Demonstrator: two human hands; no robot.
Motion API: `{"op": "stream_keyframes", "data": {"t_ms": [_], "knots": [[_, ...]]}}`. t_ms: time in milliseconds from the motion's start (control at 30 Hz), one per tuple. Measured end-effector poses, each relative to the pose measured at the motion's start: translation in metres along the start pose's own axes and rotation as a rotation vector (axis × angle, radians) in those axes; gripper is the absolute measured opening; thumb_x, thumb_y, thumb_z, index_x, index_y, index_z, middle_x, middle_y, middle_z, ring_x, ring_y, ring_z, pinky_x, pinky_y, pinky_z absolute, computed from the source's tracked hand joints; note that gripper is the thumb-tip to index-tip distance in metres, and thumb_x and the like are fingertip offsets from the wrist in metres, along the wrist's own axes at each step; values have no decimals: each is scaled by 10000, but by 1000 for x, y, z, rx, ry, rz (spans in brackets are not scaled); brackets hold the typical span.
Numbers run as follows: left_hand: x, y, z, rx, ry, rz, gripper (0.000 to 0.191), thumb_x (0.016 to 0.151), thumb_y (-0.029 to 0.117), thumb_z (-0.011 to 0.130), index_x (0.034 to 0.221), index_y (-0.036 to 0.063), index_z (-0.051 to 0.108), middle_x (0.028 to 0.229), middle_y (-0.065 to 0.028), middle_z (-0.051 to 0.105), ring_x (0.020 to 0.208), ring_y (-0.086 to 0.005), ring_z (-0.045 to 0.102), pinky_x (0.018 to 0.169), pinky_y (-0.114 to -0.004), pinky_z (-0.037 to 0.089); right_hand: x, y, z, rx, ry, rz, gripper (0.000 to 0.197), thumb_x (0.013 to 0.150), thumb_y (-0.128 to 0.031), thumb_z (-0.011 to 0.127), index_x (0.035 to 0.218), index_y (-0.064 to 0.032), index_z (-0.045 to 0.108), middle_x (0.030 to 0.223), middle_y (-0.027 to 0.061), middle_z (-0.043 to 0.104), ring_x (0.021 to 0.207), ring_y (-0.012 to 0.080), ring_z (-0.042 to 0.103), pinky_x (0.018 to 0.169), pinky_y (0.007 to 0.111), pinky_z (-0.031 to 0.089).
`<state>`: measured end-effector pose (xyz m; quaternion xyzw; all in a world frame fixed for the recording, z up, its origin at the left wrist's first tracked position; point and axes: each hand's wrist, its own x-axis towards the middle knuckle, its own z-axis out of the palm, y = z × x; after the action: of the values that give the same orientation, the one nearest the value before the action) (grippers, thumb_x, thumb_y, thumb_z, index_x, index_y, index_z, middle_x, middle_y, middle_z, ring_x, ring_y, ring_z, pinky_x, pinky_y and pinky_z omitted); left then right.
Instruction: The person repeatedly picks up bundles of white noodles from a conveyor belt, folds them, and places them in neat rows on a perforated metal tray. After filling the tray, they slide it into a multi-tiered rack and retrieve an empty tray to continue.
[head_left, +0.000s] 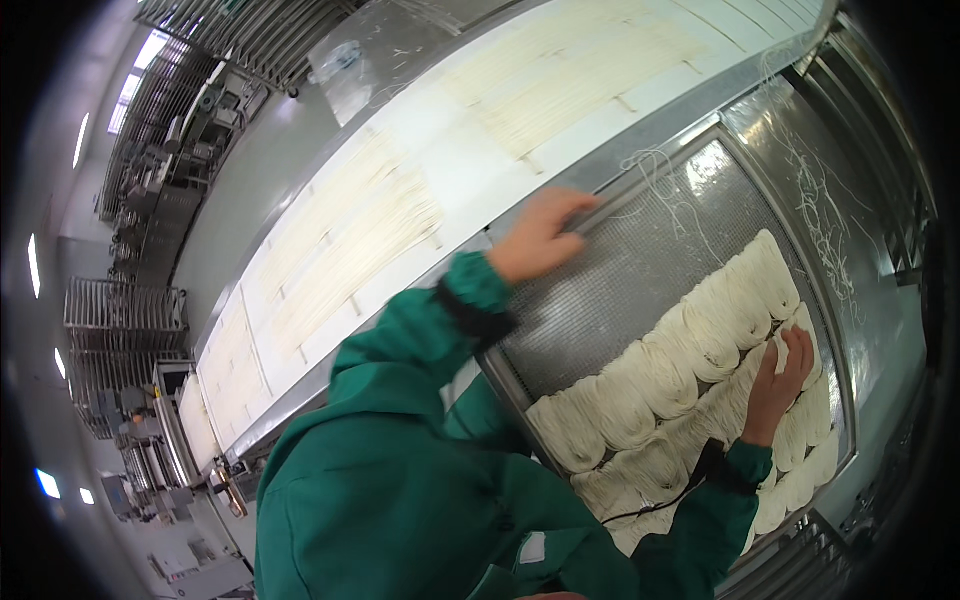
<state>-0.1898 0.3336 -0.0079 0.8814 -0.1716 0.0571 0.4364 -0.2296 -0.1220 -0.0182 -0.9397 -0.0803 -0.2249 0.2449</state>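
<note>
My left hand, blurred, is over the near rim of a mesh tray, thumb spread from the fingers and nothing in it. Whether it touches the metal rim I cannot tell. On the right part of the tray my right hand lies over a folded noodle bundle, thumb apart from the fingers; no grip on the noodles shows. Rows of pale noodle bundles overlap across the tray's lower half. A few loose noodle strands hang over the tray's upper rim.
Alongside the tray runs a white conveyor belt carrying flat groups of noodle strands. Noodle scraps litter a metal surface on the right. Metal racks and machinery stand across the floor.
</note>
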Motion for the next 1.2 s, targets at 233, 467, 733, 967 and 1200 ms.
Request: {"op": "stream_keyframes", "data": {"t_ms": [233, 467, 733, 967, 1200], "knots": [[-195, -60, -160, 812, -3, -657, 1170, 624, 226, 754, 1641, 93, 192, 1580, -224, 378, 1439, -435, 372, 1175, -542, 293, -45, -48, -10, 68, -17, -31, 218, 976, -45, 643, 1190, -3, 636, 1289, 167, 623, 1271, 369, 548, 1077, 463, 434], [-165, -129, -174, 719, 302, -743, 427, 766, 365, 731, 1041, 38, 732, 1145, -150, 656, 1187, -344, 550, 983, -524, 432, -63, -109, -13, 148, -27, -56, 187, 943, 12, 641, 1130, -4, 653, 1240, 165, 636, 1196, 358, 587, 1027, 437, 478], [-87, -69, -131, 265, 79, -560, 342, 886, 312, 652, 911, -28, 679, 833, -192, 721, 793, -360, 683, 738, -479, 514, -78, -202, -9, 348, -44, -66, 213, 888, 44, 666, 1094, -11, 676, 1193, 157, 647, 1116, 343, 623, 975, 406, 512], [-72, 99, -105, -648, -235, -315, 277, 900, 78, 668, 1161, -15, 656, 990, -11, 681, 907, -112, 622, 820, -248, 496, -45, -320, 17, 322, 4, -206, 867, 754, -120, 825, 1491, 32, 395, 1477, 229, 440, 1366, 404, 420, 1119, 490, 371], [-74, 90, -119, -1174, -266, -358, 146, 902, 28, 626, 1033, -23, 666, 827, -21, 646, 710, -91, 543, 723, -250, 471, -58, -320, 76, 132, -86, -148, 661, 791, -4, 691, 1412, 13, 465, 1166, 232, 583, 1097, 449, 556, 948, 519, 447]]}}
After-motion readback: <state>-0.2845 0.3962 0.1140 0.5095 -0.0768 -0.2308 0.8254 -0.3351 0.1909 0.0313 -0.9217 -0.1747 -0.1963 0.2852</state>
